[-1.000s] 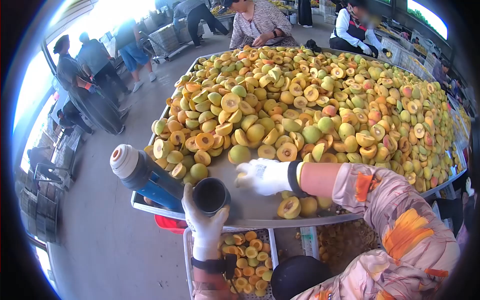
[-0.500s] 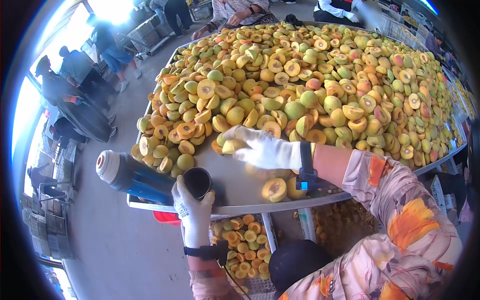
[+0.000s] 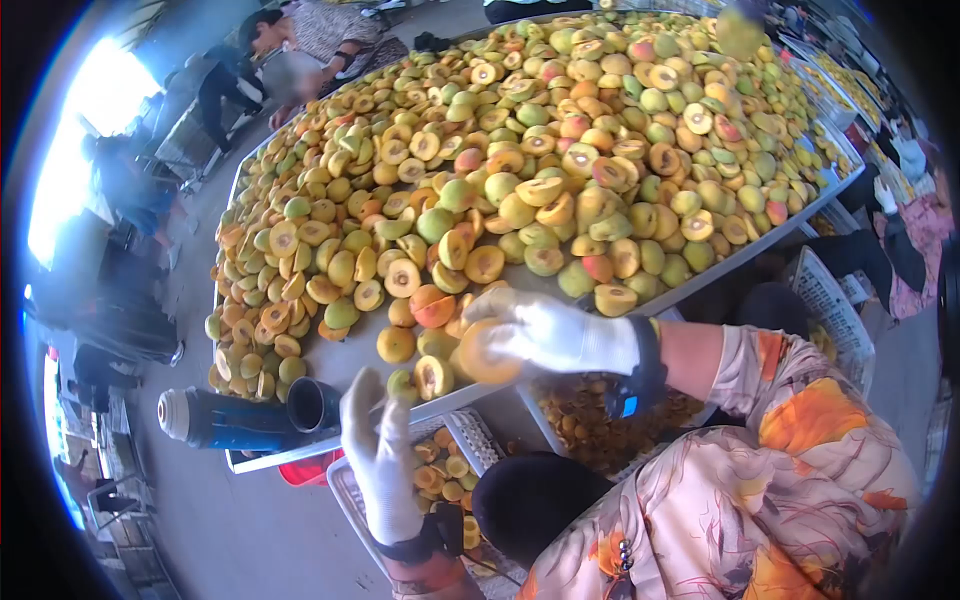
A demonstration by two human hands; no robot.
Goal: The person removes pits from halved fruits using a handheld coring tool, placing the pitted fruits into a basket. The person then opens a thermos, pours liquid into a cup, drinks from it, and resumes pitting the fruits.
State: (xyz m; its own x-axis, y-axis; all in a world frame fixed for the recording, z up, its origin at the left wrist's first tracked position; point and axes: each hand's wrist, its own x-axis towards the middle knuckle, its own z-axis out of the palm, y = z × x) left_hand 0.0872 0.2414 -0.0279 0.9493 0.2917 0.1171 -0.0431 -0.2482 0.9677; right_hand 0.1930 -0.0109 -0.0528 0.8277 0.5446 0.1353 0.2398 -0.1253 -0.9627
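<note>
My left hand, in a white glove, is raised over the table's near edge with its fingers apart and nothing in them. Close to its fingertips lies a small greenish peach half. My right hand, also gloved in white, closes its fingers on an orange peach half, slightly blurred, above the near edge. Beside it a cut peach half shows its brown centre. To the left of my left hand, a dark cup rests against a blue thermos.
A large heap of halved peaches covers much of the metal-edged table. Below the edge are a crate of peach halves and another container of brownish pieces. Another person leans at the far side.
My left hand has let go of the dark cup and moved away from it, its fingers spreading. My right hand has come nearer the table's edge. The view has turned to the right.
</note>
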